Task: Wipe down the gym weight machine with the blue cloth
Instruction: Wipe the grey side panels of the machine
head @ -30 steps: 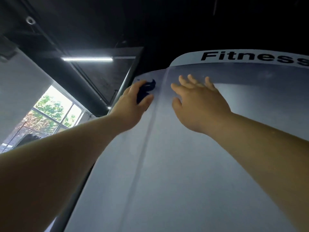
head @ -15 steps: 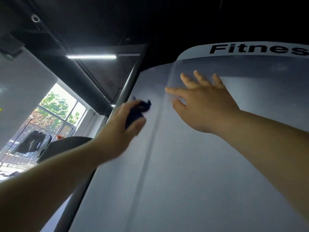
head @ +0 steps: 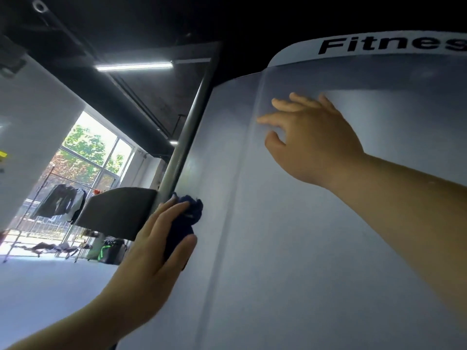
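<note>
Holding the blue cloth (head: pixel 185 224) bunched in fingers & thumb, the left hand (head: pixel 154 251) presses it on the weight machine (head: pixel 303 248) panel. Right hand (head: pixel 313 137) lies flat w/ fingers spread, higher up.

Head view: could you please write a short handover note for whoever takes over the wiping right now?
Left hand grips the blue cloth, pressed to the left strip of the machine panel beside the metal post.
Right hand open, flat on the panel higher up, under the Fitness label.
Done: that strip, from the top down to here.
Left: its lower part and, as far as seen, the wide front face.
</note>
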Action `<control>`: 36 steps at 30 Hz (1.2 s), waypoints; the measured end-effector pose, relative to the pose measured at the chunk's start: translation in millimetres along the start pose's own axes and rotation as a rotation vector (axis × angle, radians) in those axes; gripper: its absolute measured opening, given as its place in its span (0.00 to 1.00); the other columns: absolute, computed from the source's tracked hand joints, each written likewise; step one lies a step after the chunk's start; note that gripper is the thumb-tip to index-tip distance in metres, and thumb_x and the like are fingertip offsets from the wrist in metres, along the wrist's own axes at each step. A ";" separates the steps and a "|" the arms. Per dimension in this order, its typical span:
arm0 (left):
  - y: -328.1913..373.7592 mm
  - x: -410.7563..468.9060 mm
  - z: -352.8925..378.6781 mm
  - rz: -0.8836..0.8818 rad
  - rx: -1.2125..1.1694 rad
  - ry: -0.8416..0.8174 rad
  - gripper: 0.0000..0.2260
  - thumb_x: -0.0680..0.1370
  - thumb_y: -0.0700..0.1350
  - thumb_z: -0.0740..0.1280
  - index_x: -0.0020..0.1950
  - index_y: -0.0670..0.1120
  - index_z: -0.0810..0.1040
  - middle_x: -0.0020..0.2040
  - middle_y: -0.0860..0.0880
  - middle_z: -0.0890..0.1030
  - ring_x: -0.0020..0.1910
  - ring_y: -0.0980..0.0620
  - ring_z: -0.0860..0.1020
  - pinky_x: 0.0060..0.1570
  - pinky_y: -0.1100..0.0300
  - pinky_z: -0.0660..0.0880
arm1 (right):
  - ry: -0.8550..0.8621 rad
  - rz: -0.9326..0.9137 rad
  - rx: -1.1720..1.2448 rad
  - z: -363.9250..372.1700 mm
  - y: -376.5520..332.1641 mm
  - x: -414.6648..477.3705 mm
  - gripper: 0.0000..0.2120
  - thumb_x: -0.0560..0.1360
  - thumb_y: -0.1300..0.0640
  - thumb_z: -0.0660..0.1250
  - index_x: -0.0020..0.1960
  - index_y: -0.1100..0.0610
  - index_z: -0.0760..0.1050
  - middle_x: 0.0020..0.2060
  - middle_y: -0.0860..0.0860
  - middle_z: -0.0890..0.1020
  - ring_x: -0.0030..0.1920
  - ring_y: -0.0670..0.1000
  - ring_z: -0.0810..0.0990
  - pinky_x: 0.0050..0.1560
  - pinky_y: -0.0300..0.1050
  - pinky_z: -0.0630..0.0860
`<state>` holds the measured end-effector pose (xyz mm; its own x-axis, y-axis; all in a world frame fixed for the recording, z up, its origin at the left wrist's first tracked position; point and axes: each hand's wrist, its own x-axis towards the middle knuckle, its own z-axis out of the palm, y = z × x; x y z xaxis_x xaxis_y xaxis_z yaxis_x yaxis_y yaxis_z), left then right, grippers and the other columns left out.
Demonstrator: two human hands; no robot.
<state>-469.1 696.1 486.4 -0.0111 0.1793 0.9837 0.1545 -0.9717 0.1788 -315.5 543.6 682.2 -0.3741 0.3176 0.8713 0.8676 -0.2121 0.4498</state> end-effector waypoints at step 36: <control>123.3 136.5 46.5 0.628 0.428 -0.192 0.28 0.77 0.56 0.61 0.77 0.57 0.60 0.80 0.51 0.57 0.73 0.52 0.64 0.63 0.63 0.64 | 0.232 0.196 0.234 -44.4 134.3 -129.8 0.22 0.80 0.53 0.61 0.73 0.47 0.67 0.77 0.45 0.61 0.77 0.46 0.55 0.71 0.40 0.52</control>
<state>-405.6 607.9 642.0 0.3691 -0.3226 0.8716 0.4435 -0.7630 -0.4702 -165.0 432.8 638.2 -0.2347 0.0684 0.9697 0.9713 -0.0224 0.2367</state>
